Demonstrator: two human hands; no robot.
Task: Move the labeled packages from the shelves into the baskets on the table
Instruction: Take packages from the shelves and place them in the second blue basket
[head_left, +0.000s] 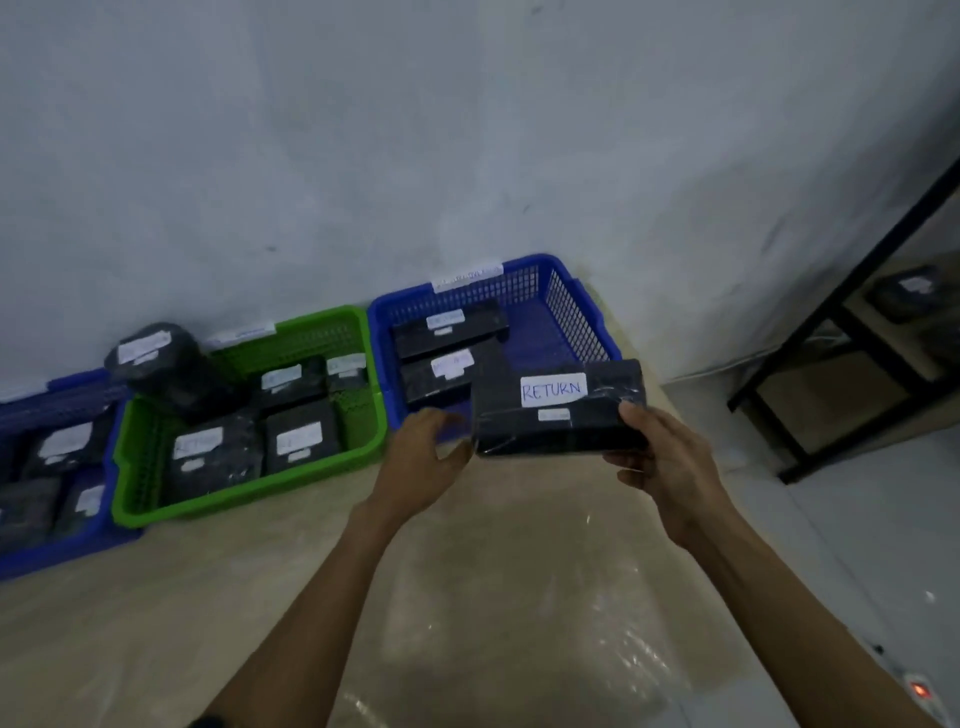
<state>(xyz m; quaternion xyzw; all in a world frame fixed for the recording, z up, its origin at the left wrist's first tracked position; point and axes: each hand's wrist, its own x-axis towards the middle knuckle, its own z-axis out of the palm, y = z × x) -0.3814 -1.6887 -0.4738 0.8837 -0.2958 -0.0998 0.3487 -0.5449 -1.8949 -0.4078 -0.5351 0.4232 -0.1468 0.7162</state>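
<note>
A black wrapped package (558, 408) with a white label reading RETURN is held above the table, at the near right corner of the right blue basket (576, 317). My right hand (657, 457) grips its right end, thumb on top. My left hand (421, 457) hovers at the package's left edge, fingers spread and relaxed; whether it touches is unclear. Two labeled black packages (449, 332) lie in that blue basket. The green basket (249, 483) in the middle holds several labeled packages, one piled at its far left corner (166, 369).
A second blue basket (47, 551) with several packages sits at the left edge. All baskets stand against a grey wall on a beige table (467, 597). A black-framed shelf (831, 332) stands at the right with a labeled package (909, 293) on it.
</note>
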